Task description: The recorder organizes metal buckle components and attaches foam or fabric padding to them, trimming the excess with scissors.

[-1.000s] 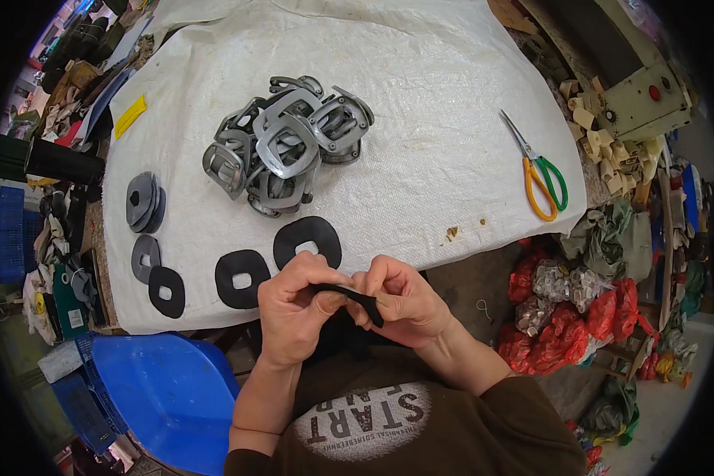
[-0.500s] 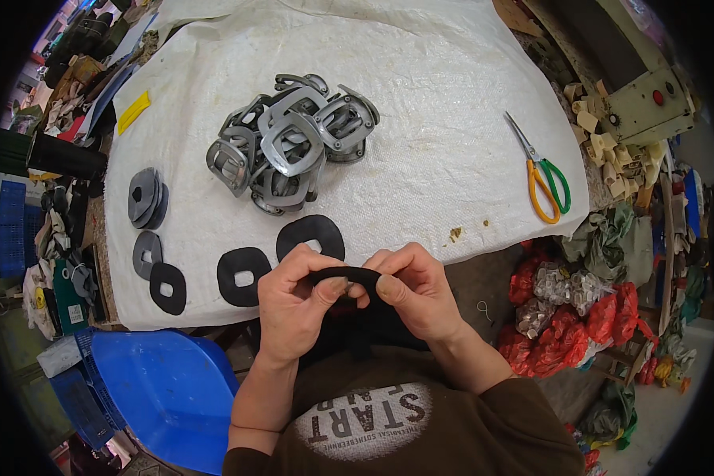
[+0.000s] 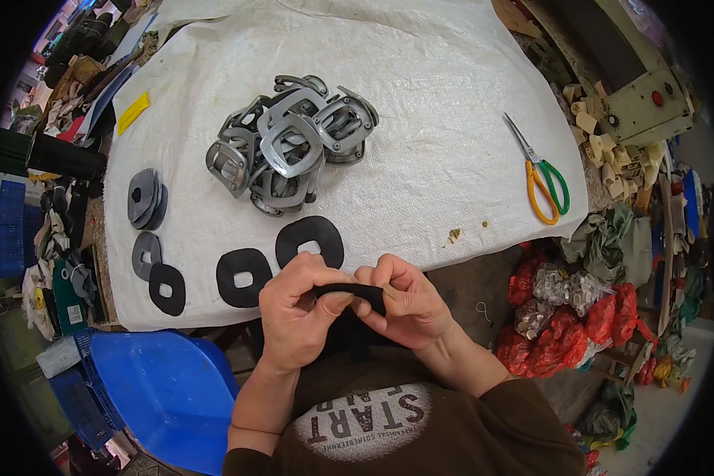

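Note:
My left hand (image 3: 297,317) and my right hand (image 3: 408,305) both pinch one black rubber ring (image 3: 358,292), held edge-on between them just off the near edge of the white-covered table (image 3: 444,143). Two more black rubber rings lie flat on the cloth right beyond my hands, one (image 3: 310,240) closer to the middle and one (image 3: 243,277) to its left. A heap of grey metal frames (image 3: 289,143) sits in the middle of the cloth.
A stack of grey and black rings (image 3: 146,198) and two loose ones (image 3: 166,288) lie at the table's left edge. Scissors with orange and green handles (image 3: 543,178) rest at the right. A blue plastic seat (image 3: 155,389) stands lower left; red bags (image 3: 563,317) lower right.
My hands have turned and pressed the black ring between them, lowering it slightly toward my body. Things on the table have not moved.

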`<state>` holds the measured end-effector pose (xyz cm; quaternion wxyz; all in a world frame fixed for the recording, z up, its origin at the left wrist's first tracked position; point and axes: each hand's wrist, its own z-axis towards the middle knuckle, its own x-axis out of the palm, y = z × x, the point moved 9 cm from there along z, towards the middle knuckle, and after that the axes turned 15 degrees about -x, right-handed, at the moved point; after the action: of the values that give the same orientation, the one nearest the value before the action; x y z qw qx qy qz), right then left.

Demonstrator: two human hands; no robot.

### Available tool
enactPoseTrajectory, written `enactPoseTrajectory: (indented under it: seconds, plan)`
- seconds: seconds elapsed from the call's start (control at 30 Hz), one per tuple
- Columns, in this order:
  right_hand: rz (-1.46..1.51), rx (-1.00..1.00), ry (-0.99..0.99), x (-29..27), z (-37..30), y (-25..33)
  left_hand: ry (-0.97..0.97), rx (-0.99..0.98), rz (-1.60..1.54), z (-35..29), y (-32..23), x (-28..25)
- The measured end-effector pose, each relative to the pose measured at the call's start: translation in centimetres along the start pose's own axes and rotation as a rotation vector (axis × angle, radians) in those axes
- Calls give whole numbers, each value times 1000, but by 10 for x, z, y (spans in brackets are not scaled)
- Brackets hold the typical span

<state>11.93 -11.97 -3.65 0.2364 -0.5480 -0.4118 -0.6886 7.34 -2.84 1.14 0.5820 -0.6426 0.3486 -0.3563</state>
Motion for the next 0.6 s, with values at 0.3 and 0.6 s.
enactPoseTrajectory:
  seconds: [0.3,0.6]
  plan:
    - [-65,5,111,-1,0,6,111,-11,53,0,-1,9]
    - [-521,-128,221,7,7,26,81,-135,99,6,2,2]
